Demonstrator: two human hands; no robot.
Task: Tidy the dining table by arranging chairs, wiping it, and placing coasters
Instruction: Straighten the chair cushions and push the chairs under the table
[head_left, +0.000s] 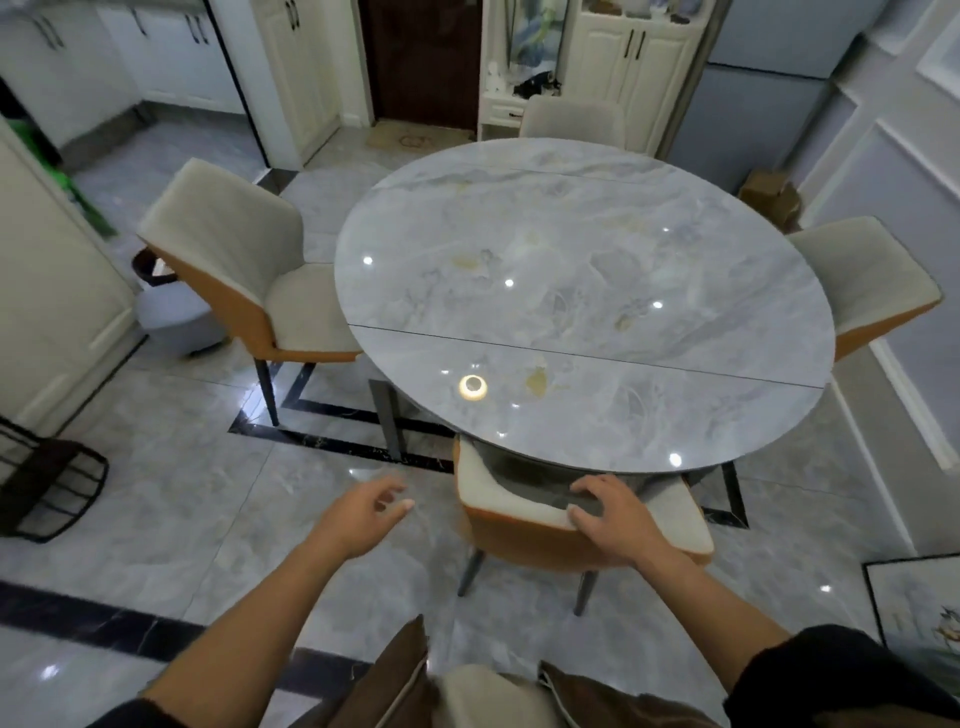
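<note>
At the far left a black wire rack (49, 486) stands on the tiled floor. A cream-and-orange left chair (234, 260) sits at the left edge of the round marble table (587, 260), its seat partly under the tabletop. The left hand (358, 514) hangs over the floor with fingers loose and spread, holding nothing, just left of the near chair (514, 519) and apart from it. This chair is pushed in under the near edge of the tabletop. The right hand (613, 519) grasps the top of its backrest, fingers curled over the rim. A far chair (571, 122) stands at the far edge, a right chair (872, 280) at the right edge, and a framed picture (919, 608) leans at the lower right
</note>
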